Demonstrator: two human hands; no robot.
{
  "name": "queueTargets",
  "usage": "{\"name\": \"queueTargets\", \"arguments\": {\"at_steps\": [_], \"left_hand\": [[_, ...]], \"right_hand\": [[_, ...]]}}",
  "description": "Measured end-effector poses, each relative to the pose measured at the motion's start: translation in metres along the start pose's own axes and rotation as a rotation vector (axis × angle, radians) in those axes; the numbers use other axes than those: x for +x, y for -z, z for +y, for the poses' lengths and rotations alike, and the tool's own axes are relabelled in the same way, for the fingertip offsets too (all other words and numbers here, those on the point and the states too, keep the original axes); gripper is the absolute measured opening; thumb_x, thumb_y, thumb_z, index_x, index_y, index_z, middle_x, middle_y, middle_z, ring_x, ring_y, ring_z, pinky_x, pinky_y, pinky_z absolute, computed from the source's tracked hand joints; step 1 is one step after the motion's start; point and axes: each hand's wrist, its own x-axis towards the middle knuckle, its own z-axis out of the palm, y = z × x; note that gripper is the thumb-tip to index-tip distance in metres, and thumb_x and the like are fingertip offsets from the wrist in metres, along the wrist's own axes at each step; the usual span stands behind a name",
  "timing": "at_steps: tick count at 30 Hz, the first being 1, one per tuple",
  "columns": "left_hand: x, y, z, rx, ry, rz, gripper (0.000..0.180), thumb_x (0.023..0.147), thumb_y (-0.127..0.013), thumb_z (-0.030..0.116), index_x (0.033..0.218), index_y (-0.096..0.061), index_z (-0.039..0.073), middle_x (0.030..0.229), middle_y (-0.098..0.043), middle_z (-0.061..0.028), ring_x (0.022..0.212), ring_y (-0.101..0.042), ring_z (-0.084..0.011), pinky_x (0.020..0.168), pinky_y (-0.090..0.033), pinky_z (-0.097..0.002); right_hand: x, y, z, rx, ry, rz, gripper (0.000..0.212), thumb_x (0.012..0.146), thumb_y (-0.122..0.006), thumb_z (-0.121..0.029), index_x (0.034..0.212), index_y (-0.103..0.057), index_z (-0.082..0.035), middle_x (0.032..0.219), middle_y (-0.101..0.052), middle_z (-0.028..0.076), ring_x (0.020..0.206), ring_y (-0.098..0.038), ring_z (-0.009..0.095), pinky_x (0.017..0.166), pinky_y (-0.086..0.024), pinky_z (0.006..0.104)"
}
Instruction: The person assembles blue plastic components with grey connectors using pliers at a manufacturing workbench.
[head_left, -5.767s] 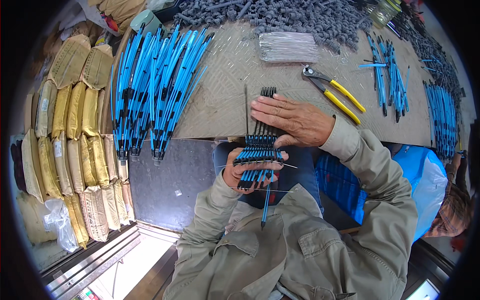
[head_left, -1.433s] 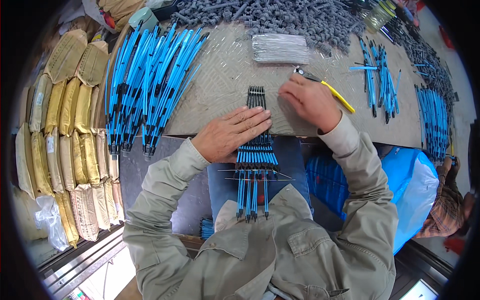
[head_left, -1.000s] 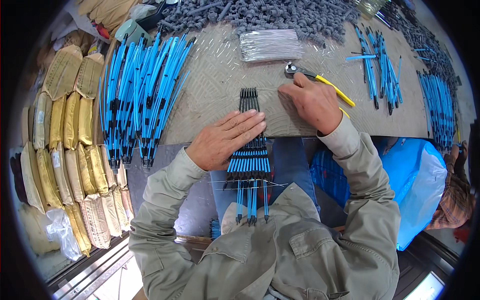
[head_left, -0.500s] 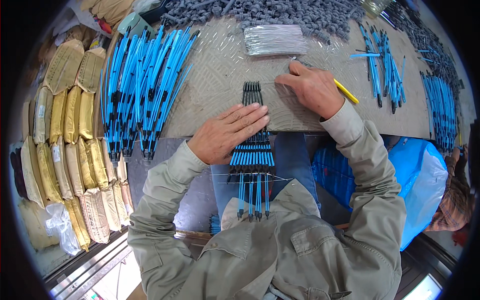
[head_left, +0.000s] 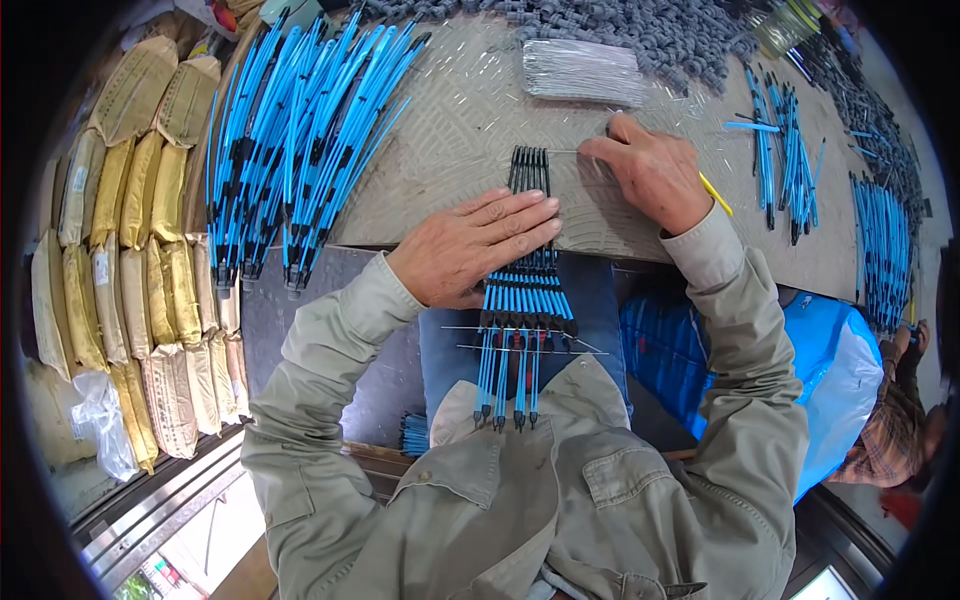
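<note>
A row of several blue-and-black rods [head_left: 522, 310], strung side by side on thin metal wires, lies across the table edge toward my lap. My left hand [head_left: 470, 245] presses flat on the middle of this row, fingers together and stretched. My right hand [head_left: 648, 172] is at the row's far black tips, pinching a thin metal wire [head_left: 565, 152] that points left into those tips. Yellow-handled pliers [head_left: 715, 193] lie mostly hidden under my right wrist.
A big heap of loose blue rods [head_left: 300, 130] lies at the left on the table [head_left: 450, 140]. A bundle of metal wires [head_left: 583, 72] and grey parts [head_left: 640, 30] sit at the back. More blue rods [head_left: 785, 150] lie at the right. Sacks [head_left: 130, 240] are stacked at left. Another person [head_left: 895, 400] sits at right.
My right hand left the pliers, picked a wire and brought it to the black tips of the row. My left hand stays flat on the rods.
</note>
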Motion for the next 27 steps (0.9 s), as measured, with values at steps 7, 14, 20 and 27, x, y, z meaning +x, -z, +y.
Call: {"name": "queueTargets", "arguments": {"at_steps": [7,14,20,27], "left_hand": [[-0.003,-0.004,-0.005,0.063,-0.037,-0.023,0.095,0.055,-0.075,0.024,0.136,-0.029,0.008,0.142,-0.03,-0.0071,0.131,-0.028,-0.0216,0.108,-0.024,-0.0359],[-0.003,-0.002,-0.005,-0.08,-0.042,-0.01,0.073,0.067,-0.061,0.017,0.134,-0.034,0.007,0.141,-0.032,-0.0092,0.13,-0.031,-0.0227,0.107,-0.025,-0.0371],[-0.004,-0.001,-0.007,-0.034,-0.058,-0.032,0.093,0.055,-0.072,0.021,0.137,-0.028,0.008,0.142,-0.03,-0.0078,0.131,-0.028,-0.0228,0.108,-0.023,-0.0367],[-0.004,-0.001,-0.005,-0.075,-0.041,-0.014,0.074,0.067,-0.062,0.018,0.135,-0.034,0.006,0.141,-0.032,-0.0105,0.13,-0.031,-0.024,0.107,-0.024,-0.0373]], "right_hand": [[0.003,0.01,-0.014,0.011,-0.035,-0.083,0.015,0.077,-0.055,-0.012,0.09,-0.061,-0.016,0.075,-0.052,0.006,0.063,-0.058,0.028,0.052,-0.044,0.0376],[0.009,0.003,-0.01,0.051,0.0,-0.054,0.012,0.08,-0.054,-0.013,0.09,-0.06,-0.015,0.074,-0.053,0.006,0.063,-0.058,0.029,0.052,-0.044,0.0397],[0.017,0.0,-0.013,0.091,-0.045,-0.112,0.008,0.081,-0.053,-0.013,0.088,-0.057,-0.013,0.077,-0.055,0.006,0.067,-0.058,0.031,0.055,-0.044,0.0411],[0.027,-0.001,-0.017,0.125,-0.046,-0.189,0.005,0.081,-0.053,-0.012,0.086,-0.053,-0.01,0.08,-0.056,0.008,0.072,-0.057,0.032,0.058,-0.044,0.0413]]}}
